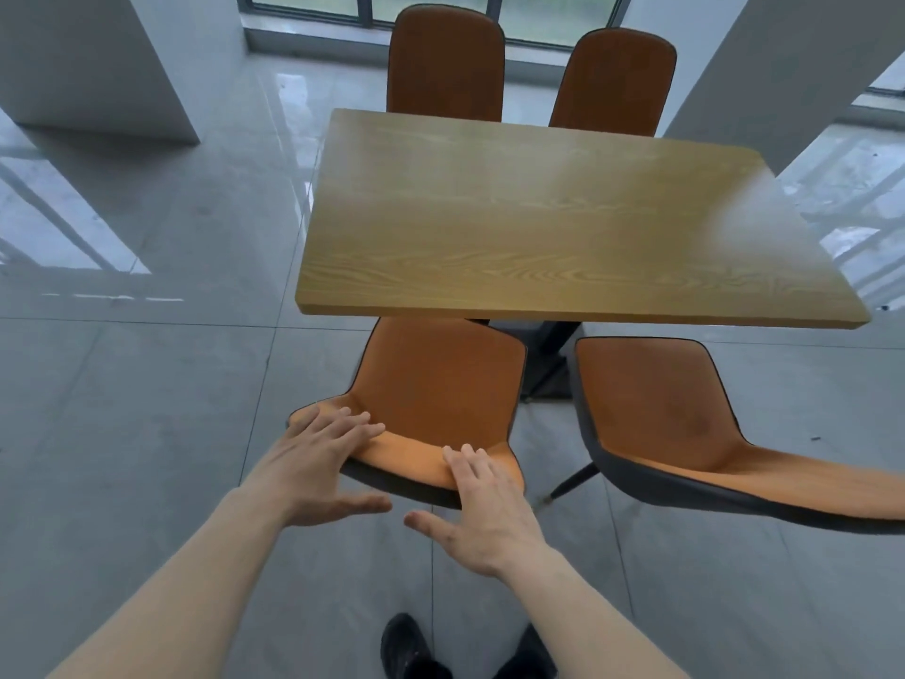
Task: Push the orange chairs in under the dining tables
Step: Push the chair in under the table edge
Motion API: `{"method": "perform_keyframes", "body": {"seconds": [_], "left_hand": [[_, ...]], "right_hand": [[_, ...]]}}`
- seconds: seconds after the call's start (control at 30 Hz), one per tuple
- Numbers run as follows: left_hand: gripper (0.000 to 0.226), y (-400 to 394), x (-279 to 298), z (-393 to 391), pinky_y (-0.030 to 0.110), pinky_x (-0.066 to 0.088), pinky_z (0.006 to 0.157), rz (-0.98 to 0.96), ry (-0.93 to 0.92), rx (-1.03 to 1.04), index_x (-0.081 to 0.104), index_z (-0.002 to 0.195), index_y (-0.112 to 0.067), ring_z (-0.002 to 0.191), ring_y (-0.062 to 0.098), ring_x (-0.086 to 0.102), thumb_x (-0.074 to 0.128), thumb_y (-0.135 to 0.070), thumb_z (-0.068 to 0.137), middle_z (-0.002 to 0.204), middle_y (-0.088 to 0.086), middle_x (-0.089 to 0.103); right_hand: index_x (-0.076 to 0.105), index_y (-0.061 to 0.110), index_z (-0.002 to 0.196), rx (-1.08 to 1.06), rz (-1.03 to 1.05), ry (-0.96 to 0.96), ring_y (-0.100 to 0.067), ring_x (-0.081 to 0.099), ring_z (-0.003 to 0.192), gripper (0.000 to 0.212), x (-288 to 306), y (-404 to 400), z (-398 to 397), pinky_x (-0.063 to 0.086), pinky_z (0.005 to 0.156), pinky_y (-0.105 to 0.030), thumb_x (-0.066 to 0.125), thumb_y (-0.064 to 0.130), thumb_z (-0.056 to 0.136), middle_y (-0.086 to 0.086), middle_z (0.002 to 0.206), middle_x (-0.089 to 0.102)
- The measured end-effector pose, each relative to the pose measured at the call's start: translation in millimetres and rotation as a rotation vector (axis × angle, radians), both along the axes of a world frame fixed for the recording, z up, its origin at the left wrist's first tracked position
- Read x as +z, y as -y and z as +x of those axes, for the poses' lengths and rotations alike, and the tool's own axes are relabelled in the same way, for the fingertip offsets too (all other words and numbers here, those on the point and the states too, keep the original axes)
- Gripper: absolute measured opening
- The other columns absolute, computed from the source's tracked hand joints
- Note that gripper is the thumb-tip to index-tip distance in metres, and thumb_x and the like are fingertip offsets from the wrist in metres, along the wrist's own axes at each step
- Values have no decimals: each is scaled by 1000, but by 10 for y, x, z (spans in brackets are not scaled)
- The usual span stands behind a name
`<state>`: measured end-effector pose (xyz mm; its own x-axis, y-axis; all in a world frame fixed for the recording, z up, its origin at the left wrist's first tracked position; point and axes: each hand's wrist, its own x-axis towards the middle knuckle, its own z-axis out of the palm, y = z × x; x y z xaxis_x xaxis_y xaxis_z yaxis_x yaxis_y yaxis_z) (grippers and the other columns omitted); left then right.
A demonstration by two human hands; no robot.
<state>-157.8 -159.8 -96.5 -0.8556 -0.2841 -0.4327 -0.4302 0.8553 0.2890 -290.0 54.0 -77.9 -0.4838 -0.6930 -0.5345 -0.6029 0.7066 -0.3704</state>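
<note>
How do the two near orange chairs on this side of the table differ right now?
The left chair has both hands on its backrest top, left hand and right hand; the right chair is untouched. The left chair's seat front reaches under the table; the right chair stands clear and angled. Both are orange with dark shells.

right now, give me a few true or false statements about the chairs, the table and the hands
1. Both hands rest on the backrest top of the near left chair. True: the left hand and right hand lie flat there, fingers spread.
2. The table holds plates. False: nothing shows on its wooden top.
3. Four orange chairs show. True: two near, two far.
4. The near right chair is fully under the table. False: its whole seat shows outside the table edge.
5. The right hand's grip is closed on a chair leg. False: it lies open on the backrest.
</note>
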Motion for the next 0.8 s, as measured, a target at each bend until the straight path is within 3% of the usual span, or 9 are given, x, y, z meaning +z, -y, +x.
{"method": "perform_keyframes", "body": {"seconds": [0.2,0.43,0.8], "left_hand": [[94,5,-75,-51,38,8,124,-39,-19,-3,30,153,-44,148,12,24,35,-96,75,160,-15,33],[93,16,-179,-10,37,31,114,-98,-106,33,45,142,-43,133,12,42,29,-101,70,144,-19,51],[96,-286,-134,-70,35,27,115,-84,-56,69,43,141,-45,134,10,39,25,-102,67,144,-21,48]], "right_hand": [[19,29,159,-8,7,-68,-20,17,152,89,-130,22,33,14,126,-42,39,80,90,3,166,24],[27,27,157,14,19,-106,-24,27,148,72,-209,74,13,18,124,-44,33,69,99,0,159,36],[33,26,154,85,41,-49,-24,36,141,69,-161,-142,-220,26,119,-39,37,68,99,0,153,43]]}}
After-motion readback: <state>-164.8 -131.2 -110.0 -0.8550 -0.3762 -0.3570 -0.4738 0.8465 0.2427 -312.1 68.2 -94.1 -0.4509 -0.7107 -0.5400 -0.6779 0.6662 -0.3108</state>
